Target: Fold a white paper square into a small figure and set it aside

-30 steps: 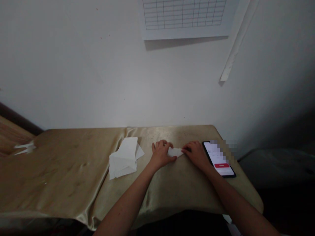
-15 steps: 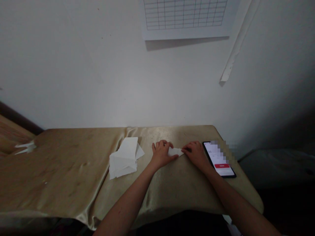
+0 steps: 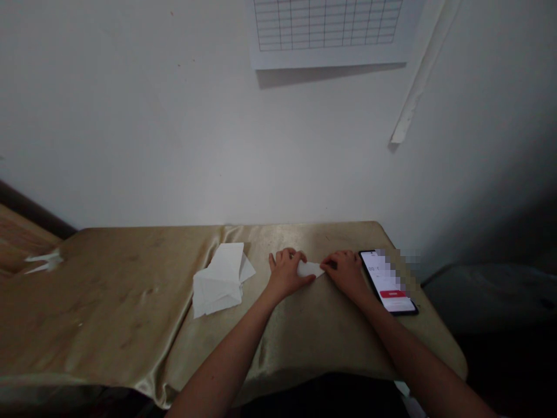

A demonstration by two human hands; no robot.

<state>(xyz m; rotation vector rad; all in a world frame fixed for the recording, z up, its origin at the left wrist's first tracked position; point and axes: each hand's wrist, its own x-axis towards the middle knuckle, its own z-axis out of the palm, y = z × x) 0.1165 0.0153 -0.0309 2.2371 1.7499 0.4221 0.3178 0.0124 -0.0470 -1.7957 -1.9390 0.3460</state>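
Note:
A small folded white paper lies on the gold cloth of the table. My left hand rests on its left end, fingers curled over the paper and thumb pressed along its near edge. My right hand holds down its right tip with closed fingers. Most of the paper is hidden under both hands.
A loose stack of white paper sheets lies left of my left hand. A phone with a lit screen lies right of my right hand near the table's right edge. White paper scraps sit far left. A grid chart hangs on the wall.

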